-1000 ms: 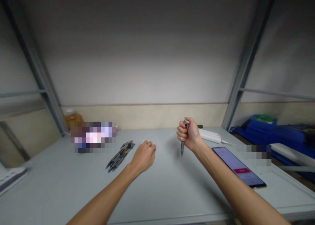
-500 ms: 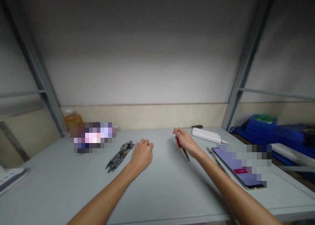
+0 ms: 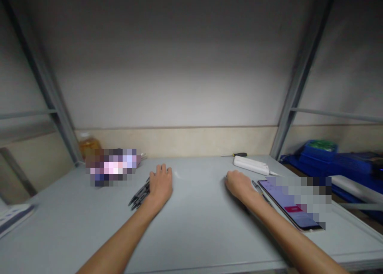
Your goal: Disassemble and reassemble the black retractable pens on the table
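Observation:
My left hand (image 3: 160,184) lies flat on the grey tabletop (image 3: 197,214), fingers stretched out, its left edge touching a bundle of dark pens (image 3: 139,195). My right hand (image 3: 239,184) rests knuckles-up on the table with its fingers curled under; whatever is inside them is hidden. A slim pen (image 3: 259,189) lies just right of that hand, along the left edge of a phone (image 3: 291,206) with a lit screen.
A white power strip (image 3: 251,165) and a small screwdriver (image 3: 237,155) lie at the back right. An amber bottle (image 3: 88,143) stands at the back left beside a blurred patch. Blue crates (image 3: 321,152) sit beyond the right shelf post. A white object (image 3: 14,216) lies at the far left.
My right hand has swung down and to the right with its pen and now rests curled beside the phone. My left hand slid left onto the bundle of pens and flattened.

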The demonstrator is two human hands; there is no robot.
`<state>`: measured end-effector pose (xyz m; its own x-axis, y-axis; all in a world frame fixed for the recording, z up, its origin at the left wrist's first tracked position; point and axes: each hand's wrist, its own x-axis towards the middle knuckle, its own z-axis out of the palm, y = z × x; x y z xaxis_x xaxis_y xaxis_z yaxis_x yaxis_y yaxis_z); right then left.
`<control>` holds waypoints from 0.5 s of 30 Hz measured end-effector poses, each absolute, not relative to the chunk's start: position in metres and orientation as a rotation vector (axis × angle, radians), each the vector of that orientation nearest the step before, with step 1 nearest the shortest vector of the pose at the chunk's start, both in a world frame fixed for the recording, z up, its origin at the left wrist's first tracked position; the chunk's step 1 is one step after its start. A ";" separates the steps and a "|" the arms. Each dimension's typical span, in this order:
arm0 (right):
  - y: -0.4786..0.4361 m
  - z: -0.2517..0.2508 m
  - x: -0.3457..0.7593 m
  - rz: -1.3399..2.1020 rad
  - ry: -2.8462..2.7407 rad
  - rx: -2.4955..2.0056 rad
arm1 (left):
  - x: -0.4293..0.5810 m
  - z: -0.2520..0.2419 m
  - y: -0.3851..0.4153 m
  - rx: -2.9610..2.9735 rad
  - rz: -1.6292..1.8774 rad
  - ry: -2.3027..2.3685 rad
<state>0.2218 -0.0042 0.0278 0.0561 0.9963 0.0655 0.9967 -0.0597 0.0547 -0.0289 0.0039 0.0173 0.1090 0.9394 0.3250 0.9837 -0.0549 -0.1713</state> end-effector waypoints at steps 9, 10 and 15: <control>-0.006 0.037 0.246 -0.198 -2.157 -2.356 | -0.033 0.016 0.006 -2.102 -0.076 -1.909; -0.006 0.038 0.247 -0.193 -2.155 -2.357 | -0.033 0.016 0.006 -2.107 -0.074 -1.905; -0.005 0.037 0.252 -0.189 -2.135 -2.373 | -0.032 0.019 0.005 -2.137 -0.060 -1.881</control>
